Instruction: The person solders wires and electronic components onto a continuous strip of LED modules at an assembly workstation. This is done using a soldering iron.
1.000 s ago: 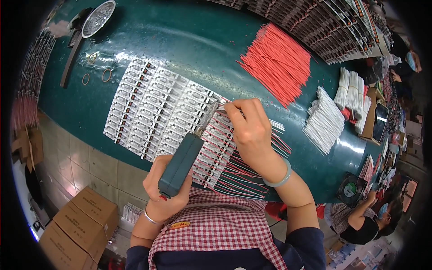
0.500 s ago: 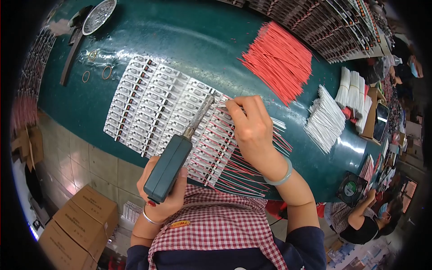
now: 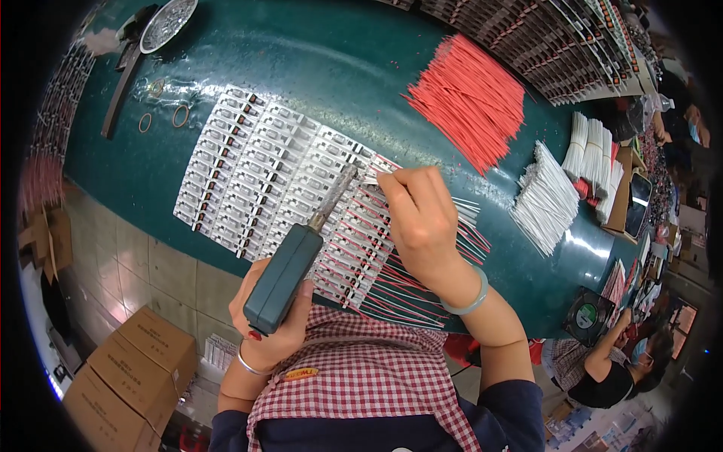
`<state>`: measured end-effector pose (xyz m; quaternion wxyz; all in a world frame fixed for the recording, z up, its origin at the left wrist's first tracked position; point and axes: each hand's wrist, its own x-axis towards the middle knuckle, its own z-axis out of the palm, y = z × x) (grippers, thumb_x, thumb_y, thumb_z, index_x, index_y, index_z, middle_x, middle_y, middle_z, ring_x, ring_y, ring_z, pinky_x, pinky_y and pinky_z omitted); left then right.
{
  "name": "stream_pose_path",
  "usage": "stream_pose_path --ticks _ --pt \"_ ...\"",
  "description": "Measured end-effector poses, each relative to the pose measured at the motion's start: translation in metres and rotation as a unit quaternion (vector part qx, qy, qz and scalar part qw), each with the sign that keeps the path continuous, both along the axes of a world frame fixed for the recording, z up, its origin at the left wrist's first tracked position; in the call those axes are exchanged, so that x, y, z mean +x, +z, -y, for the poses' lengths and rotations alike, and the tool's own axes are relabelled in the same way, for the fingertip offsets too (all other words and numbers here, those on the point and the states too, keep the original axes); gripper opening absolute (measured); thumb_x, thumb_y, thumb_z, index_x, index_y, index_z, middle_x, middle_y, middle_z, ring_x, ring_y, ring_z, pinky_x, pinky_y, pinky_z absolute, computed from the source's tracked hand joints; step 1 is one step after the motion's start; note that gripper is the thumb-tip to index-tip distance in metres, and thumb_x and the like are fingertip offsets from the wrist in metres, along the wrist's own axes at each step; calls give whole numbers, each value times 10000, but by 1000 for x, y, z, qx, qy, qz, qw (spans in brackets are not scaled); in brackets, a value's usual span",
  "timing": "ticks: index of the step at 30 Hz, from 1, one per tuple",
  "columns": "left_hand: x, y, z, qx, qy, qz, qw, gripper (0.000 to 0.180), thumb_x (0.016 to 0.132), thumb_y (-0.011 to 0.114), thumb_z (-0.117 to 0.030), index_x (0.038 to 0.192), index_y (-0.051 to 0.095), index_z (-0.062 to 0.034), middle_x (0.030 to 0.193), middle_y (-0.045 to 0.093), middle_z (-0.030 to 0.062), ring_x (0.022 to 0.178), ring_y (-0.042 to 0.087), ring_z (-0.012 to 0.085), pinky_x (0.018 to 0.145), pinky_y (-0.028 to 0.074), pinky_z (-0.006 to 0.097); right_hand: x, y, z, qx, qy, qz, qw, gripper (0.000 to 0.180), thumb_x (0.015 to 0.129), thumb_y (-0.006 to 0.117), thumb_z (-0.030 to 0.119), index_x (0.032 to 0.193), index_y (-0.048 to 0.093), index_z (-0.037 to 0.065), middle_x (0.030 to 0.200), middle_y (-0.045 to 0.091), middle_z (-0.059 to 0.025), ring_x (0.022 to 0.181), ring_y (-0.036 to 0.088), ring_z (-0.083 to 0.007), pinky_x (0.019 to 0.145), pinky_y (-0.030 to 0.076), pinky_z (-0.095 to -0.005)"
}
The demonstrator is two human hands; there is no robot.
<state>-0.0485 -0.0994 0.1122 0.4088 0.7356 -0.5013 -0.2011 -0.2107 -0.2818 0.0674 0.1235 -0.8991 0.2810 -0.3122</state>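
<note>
My left hand [image 3: 280, 331] is wrapped round the dark green body of a soldering gun [image 3: 282, 279]. The gun's metal tip slants up and away over rows of small white parts [image 3: 256, 169] with grey and black pieces, set out in panels on the table. With thumb and fingertips together, my right hand [image 3: 422, 215] pinches a thin white wire [image 3: 369, 178] at the upper end of the rightmost row. Red and white wires [image 3: 407, 290] trail to the right from that row, passing partly under my right hand.
On the green table [image 3: 324, 60] lie a pile of red wires [image 3: 474, 98], a pile of white wires [image 3: 547, 200] and bundled white wires [image 3: 591, 154]. A metal dish [image 3: 167, 24] stands far left, with rubber bands [image 3: 181, 116] nearby. A small fan [image 3: 586, 316] sits right. Another person [image 3: 625, 369] works beyond.
My right hand has shifted slightly down with its fingertips at the row's end. The gun's tip has dipped slightly nearer, and the panels appear slightly shifted.
</note>
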Motion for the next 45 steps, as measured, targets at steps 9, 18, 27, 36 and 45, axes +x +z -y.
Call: stream_pose_path --ticks 9,18,27,36,45 --pt "-2 -5 -3 27 16 -69 997 237 747 762 53 973 694 53 943 685 158 783 682 272 700 544 328 4 4 0 11 1 -4 1000 340 690 658 -56 1030 659 -58 941 610 -143 837 583 -294 701 509 -378" --pt "-2 -3 4 -12 -4 -49 999 219 737 760 73 935 671 56 909 664 149 744 659 259 679 529 314 3 1 -1 7 7 -15 1000 311 712 651 -11 1019 652 -60 956 599 -137 858 575 -289 722 507 -373" --pt "-3 3 5 4 3 -69 998 204 736 762 67 912 661 50 838 622 134 706 635 255 662 523 317 6 6 -2 17 -3 -11 1000 357 669 663 -96 1023 668 -51 934 623 -151 834 601 -303 697 522 -388" --pt "0 -2 -6 -34 8 -12 999 218 768 777 10 972 708 45 928 688 157 770 688 293 676 549 331 4 2 -1 -3 3 -28 1000 303 714 653 -1 1012 650 -54 963 597 -134 866 573 -288 721 500 -377" --pt "-1 1 -10 -19 5 -16 1000 215 774 767 25 977 700 51 940 688 165 778 693 291 687 551 328 -2 8 -13 10 9 -18 1000 335 713 655 -1 1045 664 -50 951 614 -124 845 581 -276 695 498 -369"
